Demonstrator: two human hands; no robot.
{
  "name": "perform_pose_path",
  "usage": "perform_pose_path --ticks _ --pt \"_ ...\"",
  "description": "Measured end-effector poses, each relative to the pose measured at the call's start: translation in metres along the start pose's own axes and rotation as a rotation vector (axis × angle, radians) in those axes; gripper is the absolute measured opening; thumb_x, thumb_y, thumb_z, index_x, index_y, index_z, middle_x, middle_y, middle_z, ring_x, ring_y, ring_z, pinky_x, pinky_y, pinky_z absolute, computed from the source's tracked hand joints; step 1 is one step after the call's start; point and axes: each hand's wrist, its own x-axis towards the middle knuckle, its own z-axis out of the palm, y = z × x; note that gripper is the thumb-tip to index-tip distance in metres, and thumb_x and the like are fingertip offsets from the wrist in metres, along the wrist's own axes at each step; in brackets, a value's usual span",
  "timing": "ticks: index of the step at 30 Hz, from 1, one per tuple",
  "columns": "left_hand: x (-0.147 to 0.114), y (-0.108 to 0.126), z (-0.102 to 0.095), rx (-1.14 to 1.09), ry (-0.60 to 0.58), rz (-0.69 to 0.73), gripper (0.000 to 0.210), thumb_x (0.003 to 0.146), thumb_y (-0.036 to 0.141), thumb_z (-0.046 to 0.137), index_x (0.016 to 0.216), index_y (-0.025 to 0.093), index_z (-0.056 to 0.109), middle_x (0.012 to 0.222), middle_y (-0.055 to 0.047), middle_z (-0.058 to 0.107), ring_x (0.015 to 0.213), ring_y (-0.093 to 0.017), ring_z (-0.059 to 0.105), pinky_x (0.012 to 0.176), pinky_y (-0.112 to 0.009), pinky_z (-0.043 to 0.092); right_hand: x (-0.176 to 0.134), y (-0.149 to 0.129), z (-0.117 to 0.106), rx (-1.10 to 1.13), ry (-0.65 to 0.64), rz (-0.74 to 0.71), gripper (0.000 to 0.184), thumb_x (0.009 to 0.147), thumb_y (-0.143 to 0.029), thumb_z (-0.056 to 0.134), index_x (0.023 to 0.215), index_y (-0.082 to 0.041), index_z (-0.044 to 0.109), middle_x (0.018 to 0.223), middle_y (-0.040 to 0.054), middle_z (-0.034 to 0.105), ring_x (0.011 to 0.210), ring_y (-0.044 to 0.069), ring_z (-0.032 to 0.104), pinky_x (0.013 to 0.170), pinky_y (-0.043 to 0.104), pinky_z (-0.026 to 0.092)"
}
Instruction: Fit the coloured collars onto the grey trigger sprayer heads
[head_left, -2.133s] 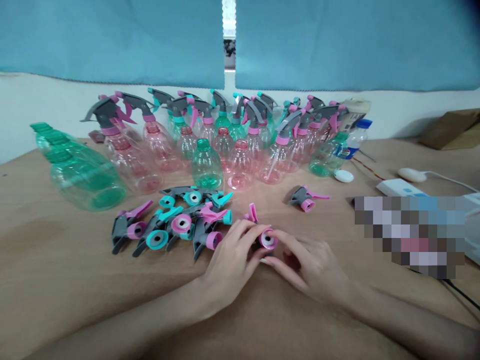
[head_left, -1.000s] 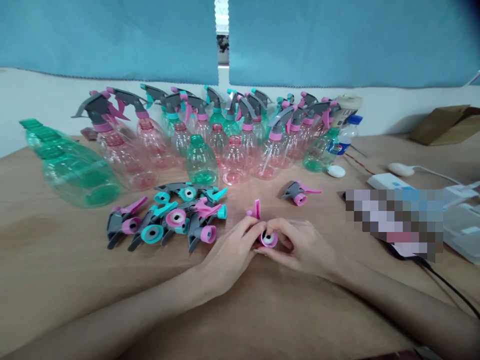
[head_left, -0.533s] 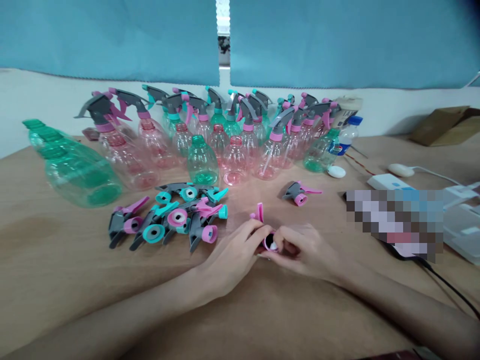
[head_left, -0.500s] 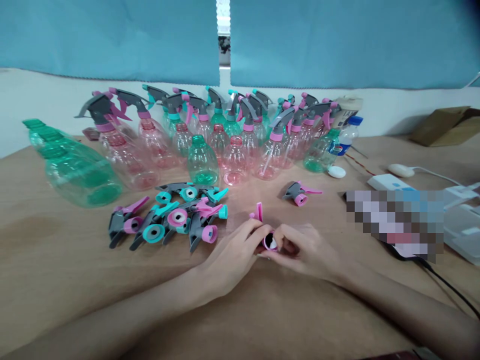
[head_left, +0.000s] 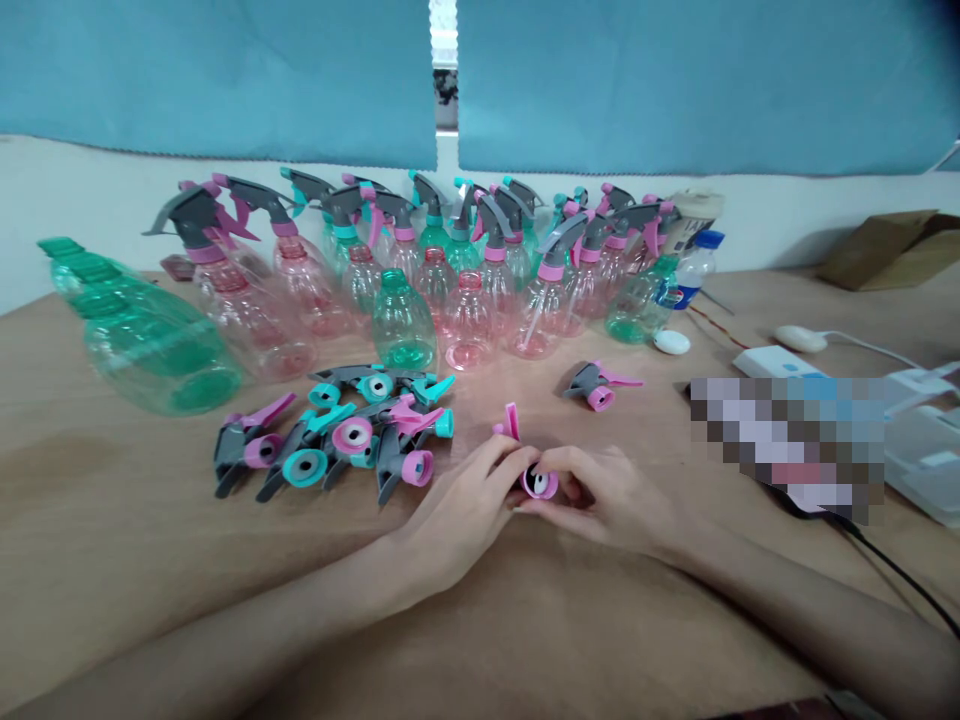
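Note:
My left hand [head_left: 471, 500] is closed round a trigger spray head, its body mostly hidden by the fingers. The pink trigger [head_left: 511, 422] sticks up past my knuckles. The pink screw collar [head_left: 541, 484] of this spray head faces me, with a small white piece inside against the dark opening. My right hand [head_left: 611, 498] grips the collar from the right, thumb below and index finger at its upper rim. Left of my hands lies a pile of loose grey spray heads [head_left: 352, 435] with pink or turquoise collars. One more spray head [head_left: 598, 385] rests beyond my right hand.
Pink and green bottles [head_left: 469, 325] stand at the back, many fitted with spray heads. Green bottles [head_left: 161, 350] lean at the left. To the right are a blurred-out phone [head_left: 795, 450] with a cable, a white power strip [head_left: 776, 365], a white cap [head_left: 672, 342] and a cardboard box [head_left: 889, 250].
My right index finger has shifted left over the collar's rim. The white piece inside looks flatter and more centred. Both hands still hold the same spray head.

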Motion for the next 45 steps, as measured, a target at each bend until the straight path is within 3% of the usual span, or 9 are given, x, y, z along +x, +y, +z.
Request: perform_pose_path --ticks 10,20,27,31,35,40,45 --pt "0.0 0.002 -0.003 0.02 -0.004 0.022 0.021 0.091 0.017 0.05 0.112 0.019 0.046 0.109 -0.006 0.053 0.095 -0.02 0.057 0.076 -0.033 0.053 0.003 0.0 -0.004 0.018 -0.043 -0.027 0.023 0.09 -0.036 0.054 0.075 -0.019 0.047 0.056 -0.006 0.05 0.047 0.007 0.043 0.047 0.02 0.03" --pt "0.0 0.004 -0.002 0.006 0.027 0.031 0.015 0.093 0.021 0.049 0.107 0.018 0.051 0.107 -0.005 0.056 0.095 -0.02 0.059 0.076 -0.033 0.053 0.002 -0.008 -0.003 0.125 -0.013 0.202 0.028 0.091 -0.03 0.049 0.066 -0.019 0.044 0.054 -0.0063 0.048 0.045 0.006 0.041 0.046 0.018 0.032" --pt "0.0 0.005 -0.003 -0.013 0.059 0.03 0.015 0.091 0.018 0.052 0.106 0.018 0.05 0.107 -0.005 0.056 0.096 -0.019 0.058 0.08 -0.034 0.053 0.004 -0.011 -0.008 0.143 0.095 0.245 0.035 0.09 -0.028 0.05 0.058 -0.019 0.042 0.049 -0.0066 0.044 0.042 0.006 0.035 0.043 0.019 0.031" --pt "0.0 0.007 -0.005 -0.025 0.051 0.01 0.017 0.09 0.016 0.052 0.107 0.018 0.051 0.106 -0.004 0.056 0.095 -0.019 0.058 0.08 -0.034 0.053 0.003 -0.007 -0.01 0.181 0.183 0.272 0.023 0.086 -0.022 0.056 0.066 -0.02 0.044 0.056 -0.006 0.049 0.046 0.006 0.041 0.045 0.019 0.034" --pt "0.0 0.007 -0.006 -0.042 0.038 -0.002 0.021 0.089 0.015 0.054 0.11 0.018 0.051 0.109 -0.005 0.055 0.097 -0.02 0.057 0.083 -0.035 0.052 0.001 0.001 -0.005 0.3 0.236 0.315 0.013 0.084 -0.021 0.057 0.077 -0.021 0.047 0.071 -0.0016 0.056 0.062 0.011 0.056 0.058 0.024 0.045" --pt "0.0 0.007 -0.006 -0.055 0.036 0.002 0.019 0.09 0.016 0.052 0.109 0.02 0.051 0.109 -0.004 0.055 0.097 -0.02 0.057 0.082 -0.036 0.052 -0.003 0.008 0.003 0.472 0.333 0.434 0.021 0.083 -0.029 0.063 0.094 -0.022 0.046 0.083 0.0012 0.062 0.075 0.016 0.066 0.068 0.03 0.055" --pt "-0.001 0.007 -0.006 -0.058 0.055 0.004 0.019 0.09 0.017 0.052 0.109 0.019 0.051 0.108 -0.004 0.056 0.097 -0.019 0.057 0.083 -0.035 0.052 0.0 0.011 -0.001 0.395 0.295 0.445 0.014 0.087 -0.031 0.057 0.097 -0.021 0.059 0.09 0.0036 0.068 0.078 0.016 0.068 0.07 0.03 0.057"
